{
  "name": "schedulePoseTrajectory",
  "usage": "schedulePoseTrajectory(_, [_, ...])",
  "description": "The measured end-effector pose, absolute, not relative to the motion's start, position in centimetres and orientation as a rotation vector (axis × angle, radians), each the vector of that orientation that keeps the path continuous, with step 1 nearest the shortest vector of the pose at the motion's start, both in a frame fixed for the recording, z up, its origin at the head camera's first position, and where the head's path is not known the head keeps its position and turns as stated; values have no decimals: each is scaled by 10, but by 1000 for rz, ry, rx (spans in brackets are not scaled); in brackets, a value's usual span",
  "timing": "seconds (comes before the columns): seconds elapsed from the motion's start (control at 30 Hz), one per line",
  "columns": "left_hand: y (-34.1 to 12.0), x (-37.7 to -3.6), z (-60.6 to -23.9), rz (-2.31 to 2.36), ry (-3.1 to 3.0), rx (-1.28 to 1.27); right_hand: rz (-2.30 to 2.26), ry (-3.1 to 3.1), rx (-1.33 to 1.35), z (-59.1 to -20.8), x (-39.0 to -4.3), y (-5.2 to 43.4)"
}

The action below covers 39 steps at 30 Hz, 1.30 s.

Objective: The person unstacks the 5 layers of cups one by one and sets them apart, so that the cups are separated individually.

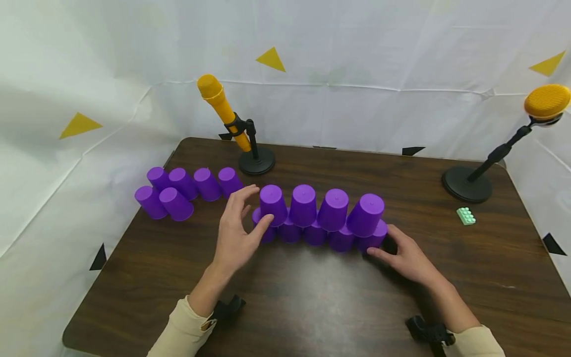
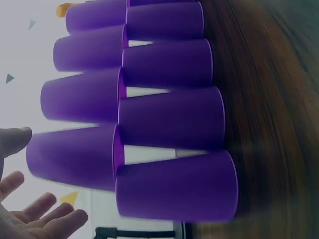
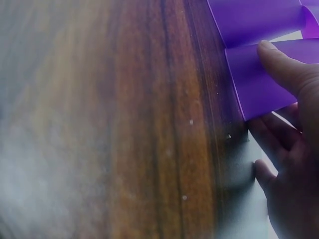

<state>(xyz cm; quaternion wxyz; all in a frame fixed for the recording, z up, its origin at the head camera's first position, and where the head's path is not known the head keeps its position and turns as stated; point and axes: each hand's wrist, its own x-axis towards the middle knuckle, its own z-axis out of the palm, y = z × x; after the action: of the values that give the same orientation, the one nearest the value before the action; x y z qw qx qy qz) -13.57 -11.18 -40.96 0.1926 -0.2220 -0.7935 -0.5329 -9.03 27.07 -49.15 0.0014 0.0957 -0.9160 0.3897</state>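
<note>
Purple cups stand upside down in two tiers, several in the lower row (image 1: 315, 235) and several more in the upper row (image 1: 334, 208), which rest across the lower ones. Beside the leftmost upper cup (image 1: 272, 204) is my left hand (image 1: 235, 240), fingers spread and thumb apart; the left wrist view shows a gap between the fingers and that cup (image 2: 75, 157). My right hand (image 1: 410, 260) grips the rightmost lower cup (image 1: 373, 239), its thumb across the front and its other fingers behind, partly hidden.
Several more purple cups (image 1: 176, 203) stand on the brown table (image 1: 285, 307) at left. Behind them is a yellow microphone (image 1: 223, 106) on a black stand. Another yellow microphone (image 1: 547, 101) stands at right, near a mint-green toy brick (image 1: 466, 216). White sheeting (image 1: 357, 54) surrounds the back and sides.
</note>
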Motion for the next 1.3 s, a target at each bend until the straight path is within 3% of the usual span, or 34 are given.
schedulePoseTrajectory(0.23, [-95, -149, -423, -1418, -2190, -705, 1215, -2873, 298, -491, -90, 271])
schedulePoseTrajectory(0.67, [-95, -149, -424, -1436, -2160, -620, 1220, -2869, 306, -491, -90, 270])
schedulePoseTrajectory(1.0, [-164, -164, -420, -1280, -2082, -341, 1227, -2872, 299, -488, -91, 270])
schedulePoseTrajectory(1.3, [-215, -189, -449, -1023, -2331, -14, 1228, -2880, 298, -489, -90, 270])
